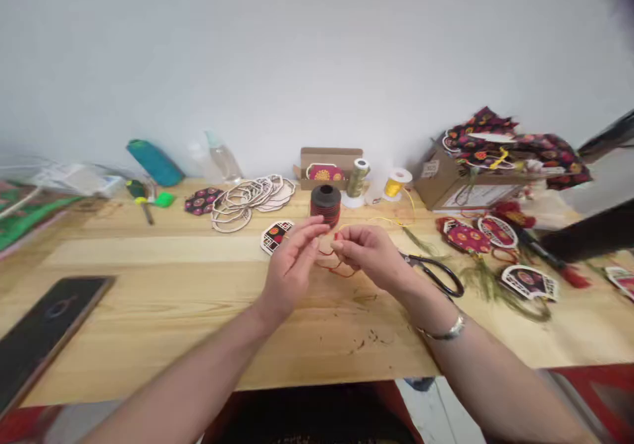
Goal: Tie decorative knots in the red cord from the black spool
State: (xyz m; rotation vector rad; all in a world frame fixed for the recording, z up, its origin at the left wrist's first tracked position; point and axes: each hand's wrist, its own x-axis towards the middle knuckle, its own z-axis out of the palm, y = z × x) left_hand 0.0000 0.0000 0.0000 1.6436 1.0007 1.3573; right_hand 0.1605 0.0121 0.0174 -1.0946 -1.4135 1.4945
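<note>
My right hand (371, 249) is closed in a pinch on a thin red cord (341, 273), which loops below the fingers. Facing it, my left hand (294, 259) has its fingers stretched out, thumb apart from the fingertips; whether cord touches its palm side is hidden. Beside the left hand lies a dark patterned ornament with a white cut-out frame (272, 238), partly covered by the fingers. Just behind both hands stands a spool of dark red cord (325, 206) with a black top. Black-handled scissors (440, 275) rest by my right wrist, their blades partly hidden.
Overlapping white cut-out frames (242, 199) lie back left. Behind stand a green thread spool (357, 178), a yellow thread spool (396, 185) and a small open box (303, 174). A cardboard box (436, 183) heaped with fabric ornaments is right. A phone (49, 332) lies front left.
</note>
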